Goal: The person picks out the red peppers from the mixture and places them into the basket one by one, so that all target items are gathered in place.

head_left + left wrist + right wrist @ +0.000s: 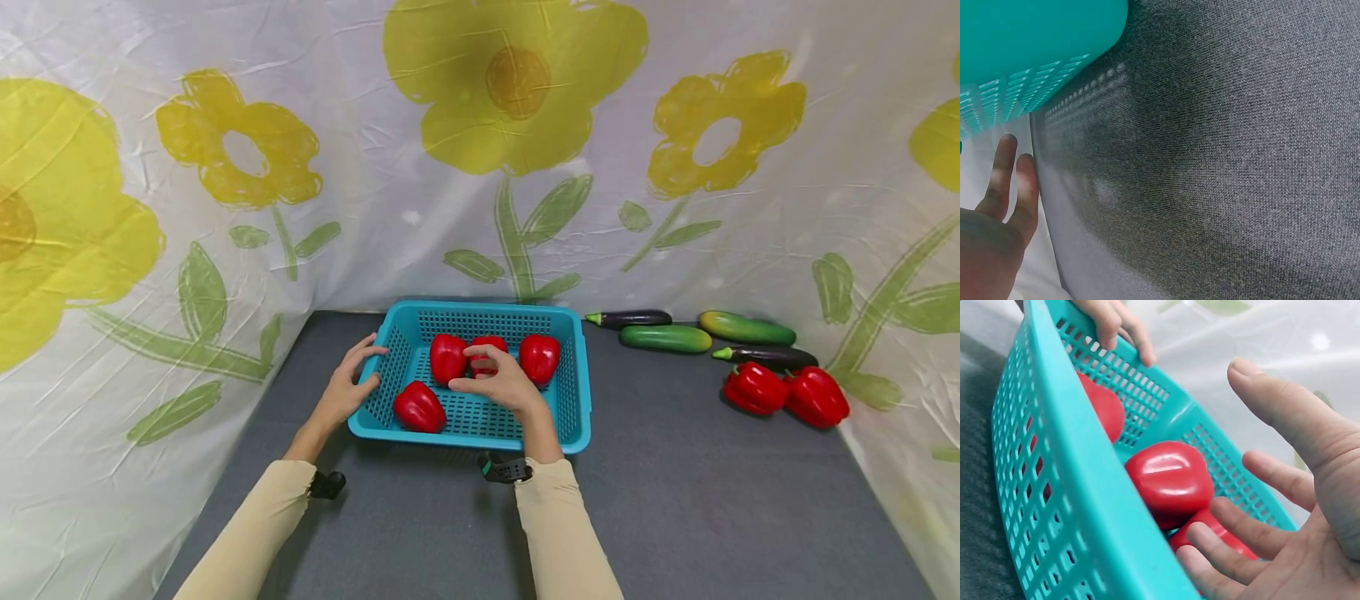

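A blue plastic basket (470, 442) with pierced walls stands on the table and holds several red bell peppers (420, 407). My left hand (347, 390) is at its left side, with thumb and index finger over the rim; in the left wrist view two other fingers (1002, 178) extend straight outside the wall. Over the basket's middle is my right hand (504, 385), its fingers spread and holding nothing. Just beyond its fingertips in the right wrist view sits a bell pepper (1171, 478). My right hand partly covers the back middle pepper (489, 342) in the head view.
Right of the basket, along the back, lie two green cucumbers (666, 337) and two dark eggplants (628, 319). Two more red bell peppers (816, 397) sit touching at the table's right edge. A flower-printed white cloth (390, 225) hangs behind the grey table (675, 500).
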Motion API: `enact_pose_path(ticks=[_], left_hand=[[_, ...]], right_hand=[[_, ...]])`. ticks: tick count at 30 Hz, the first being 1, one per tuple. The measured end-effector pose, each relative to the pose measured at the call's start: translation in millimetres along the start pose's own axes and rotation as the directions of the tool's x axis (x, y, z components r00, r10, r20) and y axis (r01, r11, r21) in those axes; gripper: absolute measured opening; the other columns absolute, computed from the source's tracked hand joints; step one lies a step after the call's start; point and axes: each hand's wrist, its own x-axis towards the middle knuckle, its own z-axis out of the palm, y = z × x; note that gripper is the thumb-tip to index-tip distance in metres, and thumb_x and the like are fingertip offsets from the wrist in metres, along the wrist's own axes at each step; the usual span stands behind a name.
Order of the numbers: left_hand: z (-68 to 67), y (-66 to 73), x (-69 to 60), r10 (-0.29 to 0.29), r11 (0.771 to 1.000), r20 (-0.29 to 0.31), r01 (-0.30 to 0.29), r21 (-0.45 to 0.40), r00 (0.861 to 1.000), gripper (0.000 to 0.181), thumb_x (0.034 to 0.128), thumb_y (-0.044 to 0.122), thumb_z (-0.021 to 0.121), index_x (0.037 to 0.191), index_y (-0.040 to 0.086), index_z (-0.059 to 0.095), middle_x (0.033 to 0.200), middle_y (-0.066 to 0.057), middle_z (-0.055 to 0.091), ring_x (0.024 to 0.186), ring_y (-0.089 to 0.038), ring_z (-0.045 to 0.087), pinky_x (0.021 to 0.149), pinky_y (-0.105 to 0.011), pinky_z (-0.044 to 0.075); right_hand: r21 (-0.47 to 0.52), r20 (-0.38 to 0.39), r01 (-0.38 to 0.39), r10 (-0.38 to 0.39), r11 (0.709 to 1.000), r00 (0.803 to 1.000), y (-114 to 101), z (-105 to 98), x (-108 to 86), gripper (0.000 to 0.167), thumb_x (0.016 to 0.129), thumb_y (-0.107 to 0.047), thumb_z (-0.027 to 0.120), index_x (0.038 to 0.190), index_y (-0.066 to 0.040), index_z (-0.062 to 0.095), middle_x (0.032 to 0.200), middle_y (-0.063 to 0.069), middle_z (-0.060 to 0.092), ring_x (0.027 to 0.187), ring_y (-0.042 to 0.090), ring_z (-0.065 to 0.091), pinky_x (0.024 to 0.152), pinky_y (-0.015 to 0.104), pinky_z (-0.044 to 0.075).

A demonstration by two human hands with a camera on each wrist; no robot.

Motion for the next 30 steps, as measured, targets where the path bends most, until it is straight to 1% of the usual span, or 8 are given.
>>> enact_pose_path(ticks=[4, 7, 10, 14, 17, 23, 26, 30], left_hand=[[0.9, 1.4, 0.8, -0.008, 1.000, 0.001, 0.008, -0.005, 1.000, 0.040, 0.0921, -0.013, 0.053, 0.132, -0.015, 0.054, 0.156, -0.035, 0.026, 0.141, -0.051, 0.025, 0.102, -0.069, 0.034], [1.6, 3.2, 1.0, 0.000, 1.000, 0.000, 0.000, -0.011, 1.000, 0.039, 0.0919, -0.014, 0.052, 0.131, -0.016, 0.054, 0.155, -0.036, 0.026, 0.140, -0.052, 0.025, 0.102, -0.069, 0.034], [1.6, 4.2, 1.1, 0.010, 1.000, 0.001, -0.010, -0.014, 1.000, 0.038, 0.0920, -0.015, 0.052, 0.130, -0.016, 0.054, 0.155, -0.036, 0.026, 0.140, -0.053, 0.025, 0.101, -0.069, 0.034], [0.8, 3.8, 0.8, 0.011, 1.000, -0.002, -0.011, -0.006, 1.000, 0.038, 0.0920, -0.015, 0.053, 0.130, -0.015, 0.054, 0.155, -0.036, 0.027, 0.140, -0.053, 0.025, 0.101, -0.070, 0.033], [0.3, 3.3, 0.7, 0.014, 1.000, -0.003, -0.015, -0.002, 1.000, 0.039, 0.0919, -0.015, 0.053, 0.131, -0.015, 0.054, 0.155, -0.036, 0.027, 0.140, -0.053, 0.025, 0.101, -0.071, 0.033], [0.1, 2.6, 0.2, 0.019, 1.000, -0.005, -0.019, 0.001, 1.000, 0.039, 0.0918, -0.015, 0.053, 0.130, -0.016, 0.054, 0.155, -0.037, 0.027, 0.140, -0.054, 0.025, 0.101, -0.071, 0.033], [0.2, 2.8, -0.3, 0.020, 1.000, -0.007, -0.020, 0.004, 1.000, 0.039, 0.0917, -0.015, 0.053, 0.130, -0.016, 0.054, 0.154, -0.037, 0.027, 0.140, -0.054, 0.025, 0.101, -0.071, 0.033], [0.3, 3.3, -0.7, 0.015, 1.000, -0.006, -0.015, 0.004, 1.000, 0.039, 0.0918, -0.015, 0.053, 0.131, -0.016, 0.054, 0.155, -0.037, 0.027, 0.140, -0.054, 0.025, 0.101, -0.071, 0.033]], right_hand=[[0.010, 0.019, -0.008, 0.008, 1.000, 1.000, 1, 0, 0.3, 0.069, 0.087, -0.021, 0.081, 0.146, -0.003, 0.050, 0.145, 0.024, 0.045, 0.134, 0.043, 0.039, 0.093, 0.060, 0.048], [0.006, 0.023, 0.002, -0.002, 1.000, 1.000, 0, -4, -1.2, 0.069, 0.086, -0.021, 0.082, 0.145, -0.004, 0.050, 0.145, 0.024, 0.046, 0.134, 0.043, 0.040, 0.093, 0.060, 0.049], [-0.007, 0.019, 0.030, -0.030, 1.000, 0.999, -2, -11, -2.9, 0.065, 0.086, -0.020, 0.081, 0.143, -0.005, 0.053, 0.143, 0.024, 0.048, 0.133, 0.044, 0.042, 0.089, 0.054, 0.053], [-0.003, 0.017, 0.072, -0.071, 0.997, 0.997, -3, -22, -5.2, 0.055, 0.090, -0.018, 0.078, 0.137, -0.001, 0.057, 0.138, 0.026, 0.052, 0.130, 0.046, 0.045, 0.086, 0.044, 0.055], [-0.008, 0.006, 0.096, -0.096, 0.995, 0.995, -4, -29, -7.9, 0.047, 0.092, -0.015, 0.076, 0.134, 0.001, 0.059, 0.135, 0.027, 0.055, 0.126, 0.045, 0.048, 0.086, 0.043, 0.055], [-0.029, -0.049, 0.116, -0.118, 0.993, 0.992, -7, -41, -15.4, 0.039, 0.093, -0.012, 0.075, 0.128, 0.002, 0.064, 0.125, 0.022, 0.062, 0.113, 0.032, 0.058, 0.088, 0.049, 0.054], [0.000, -0.058, 0.116, -0.116, 0.993, 0.992, -7, -46, -18.5, 0.038, 0.094, -0.011, 0.074, 0.126, 0.005, 0.063, 0.120, 0.019, 0.065, 0.111, 0.035, 0.060, 0.091, 0.052, 0.052], [0.023, -0.062, 0.115, -0.114, 0.993, 0.992, -8, -52, -22.6, 0.034, 0.095, -0.011, 0.073, 0.124, 0.004, 0.065, 0.119, 0.019, 0.066, 0.107, 0.039, 0.064, 0.090, 0.048, 0.053]])
